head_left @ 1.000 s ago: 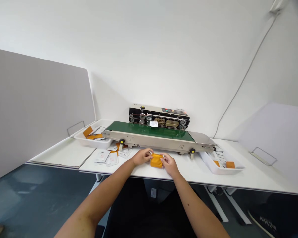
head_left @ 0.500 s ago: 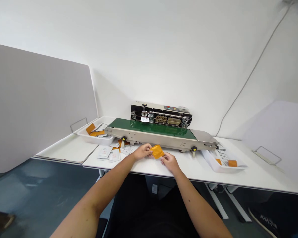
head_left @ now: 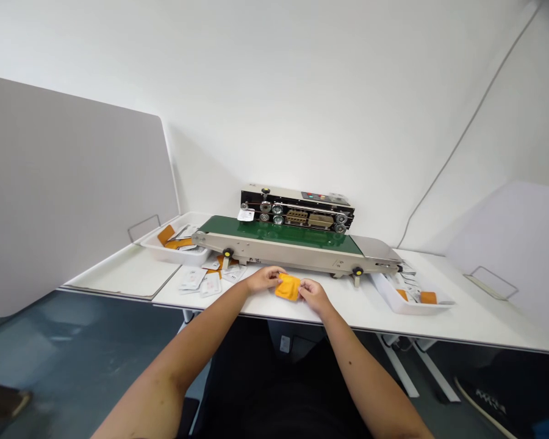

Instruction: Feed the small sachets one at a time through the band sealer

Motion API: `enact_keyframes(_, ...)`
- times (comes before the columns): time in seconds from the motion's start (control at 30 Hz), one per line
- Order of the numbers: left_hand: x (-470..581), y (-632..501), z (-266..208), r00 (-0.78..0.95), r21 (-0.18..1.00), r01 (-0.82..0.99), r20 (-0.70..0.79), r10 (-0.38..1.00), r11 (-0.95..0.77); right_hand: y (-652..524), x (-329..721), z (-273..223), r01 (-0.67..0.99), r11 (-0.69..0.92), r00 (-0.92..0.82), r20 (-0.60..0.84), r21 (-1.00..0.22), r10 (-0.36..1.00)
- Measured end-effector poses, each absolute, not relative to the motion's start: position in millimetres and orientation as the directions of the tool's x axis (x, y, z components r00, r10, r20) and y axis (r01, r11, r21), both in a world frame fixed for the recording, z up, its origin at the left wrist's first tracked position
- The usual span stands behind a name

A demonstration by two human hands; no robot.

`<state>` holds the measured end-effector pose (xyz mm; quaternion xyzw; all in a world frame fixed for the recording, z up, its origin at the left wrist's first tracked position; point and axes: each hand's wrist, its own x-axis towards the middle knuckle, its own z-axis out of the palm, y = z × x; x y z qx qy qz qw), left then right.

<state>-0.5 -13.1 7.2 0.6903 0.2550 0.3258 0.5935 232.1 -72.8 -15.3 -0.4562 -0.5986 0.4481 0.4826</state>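
A small square orange sachet (head_left: 288,287) is held up between my hands, above the front of the white table. My left hand (head_left: 265,278) pinches its upper left corner. At the upper right corner, the fingers of my right hand (head_left: 314,294) are closed on the same sachet. Just behind stands a band sealing machine (head_left: 297,210) with a green conveyor belt (head_left: 283,231). A white sachet (head_left: 246,214) sits upright at the left end of the machine's rollers.
Several white and orange sachets (head_left: 193,278) lie loose left of my hands. A white tray (head_left: 183,255) of sachets stands at the far left, another white tray (head_left: 407,306) at the right. Grey panels (head_left: 73,183) flank the table (head_left: 338,308). A shoe (head_left: 480,402) shows at lower right.
The orange sachet has turned and dropped slightly, its face now more square to me. On the machine, the white sachet has travelled left along the rollers.
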Motion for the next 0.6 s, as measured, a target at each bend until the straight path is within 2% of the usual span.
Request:
enact_keyframes(0.2, -2.7, -13.5, 9.3, 0.621, 0.993, -0.093, 0.118, 0.775, -0.077, -69.5, 235.1, -14.1, 0.063, 0.235, -0.109, 0.227, -0.97, 0.968)
enact_keyframes(0.37, -2.1, -13.4, 6.5, 0.686, 0.993, -0.119, 0.091, 0.721, -0.012, -66.9, 228.3, -20.1, 0.229, 0.32, -0.155, 0.29, -0.919, 0.944)
enact_keyframes(0.43, -1.5, -12.8, 4.8, 0.702, 0.994, -0.109, 0.088, 0.706, -0.015, -61.3, 226.8, -16.4, 0.217, 0.31, -0.102, 0.295, -0.925, 0.95)
enact_keyframes(0.5, -1.9, -11.6, 2.9, 0.703, 0.993, -0.114, 0.109, 0.702, -0.04, -50.1, 234.1, -1.8, 0.133, 0.292, -0.023, 0.292, -0.947, 0.956)
enact_keyframes(0.6, -3.7, -9.8, 0.4, 0.704, 0.991, -0.111, 0.133, 0.698, -0.077, -23.8, 271.2, 42.2, -0.002, 0.337, 0.199, 0.33, -0.942, 0.923)
